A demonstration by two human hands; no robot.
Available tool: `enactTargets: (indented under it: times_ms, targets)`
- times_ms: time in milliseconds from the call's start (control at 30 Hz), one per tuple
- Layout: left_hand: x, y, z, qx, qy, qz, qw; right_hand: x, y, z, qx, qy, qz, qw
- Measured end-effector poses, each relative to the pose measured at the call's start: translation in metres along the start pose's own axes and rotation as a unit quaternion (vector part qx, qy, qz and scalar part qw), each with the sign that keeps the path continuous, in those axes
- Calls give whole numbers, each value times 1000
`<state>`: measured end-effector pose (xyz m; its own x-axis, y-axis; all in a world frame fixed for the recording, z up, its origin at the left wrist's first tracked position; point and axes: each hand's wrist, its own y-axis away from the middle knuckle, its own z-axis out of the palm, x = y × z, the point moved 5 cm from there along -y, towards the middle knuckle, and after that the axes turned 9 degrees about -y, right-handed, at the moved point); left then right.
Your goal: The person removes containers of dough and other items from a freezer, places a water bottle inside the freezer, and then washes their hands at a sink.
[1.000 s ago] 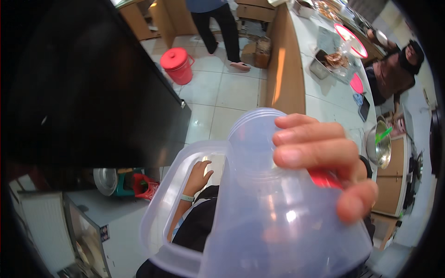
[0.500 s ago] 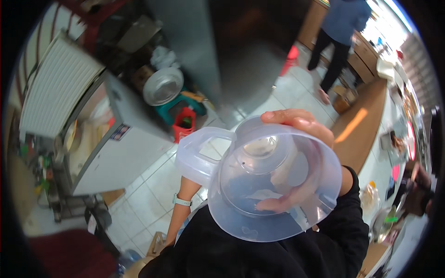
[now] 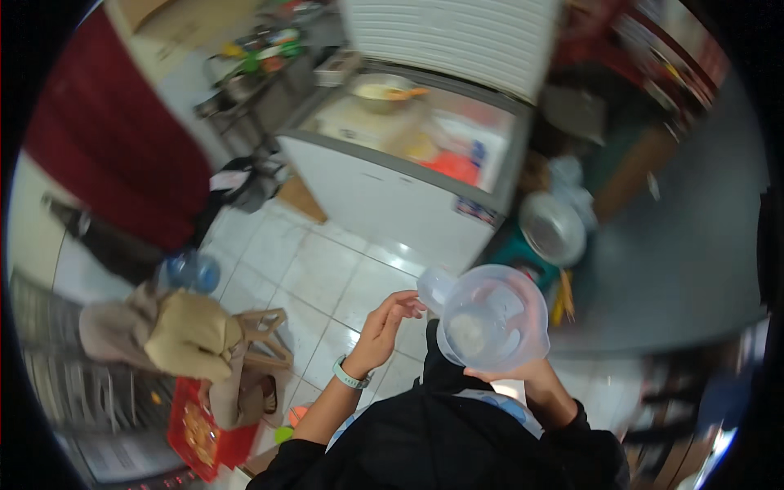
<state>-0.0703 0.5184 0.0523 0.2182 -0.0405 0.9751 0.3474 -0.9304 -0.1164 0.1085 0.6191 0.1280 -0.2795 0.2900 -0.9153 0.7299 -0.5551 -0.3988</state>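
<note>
Right hand (image 3: 531, 380) closed round the side and underside of a translucent plastic jug (image 3: 496, 310), the person over there has it out in front of their body, its open mouth tipped up so I can see in. Its handle (image 3: 435, 287) points off to the left. Left hand (image 3: 380, 333) is just beside that handle, fingers loosely stretched and close together, gripping nothing that I can make out; whether the fingertips touch the handle I can't tell. A pale watch (image 3: 349, 373) sits on that wrist.

Beyond them stands a white chest freezer (image 3: 384, 200), lid (image 3: 449, 37) up, with a bowl (image 3: 382, 94) and something red (image 3: 453, 167) inside. To its right, a round silver pan or lid (image 3: 553, 229) rests over a green stool (image 3: 518, 255). On the person's left, a co-worker in beige (image 3: 192, 335) bends beside a red basket (image 3: 184, 433) on the tiled floor (image 3: 314, 265).
</note>
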Motion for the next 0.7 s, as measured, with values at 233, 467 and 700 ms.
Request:
enactTargets:
  times_ms: [233,467,700]
  targets:
    - [-32,-42,-126,214,101,10,972,102,-164,95,-254,-175,39,950]
    - [-60,-59,-235,430,193,60,880,149,-303,202,-478,-220,73,847]
    - [-100,-62,-353,523,166,23,836,197,-393,333,-611,-281,126,729]
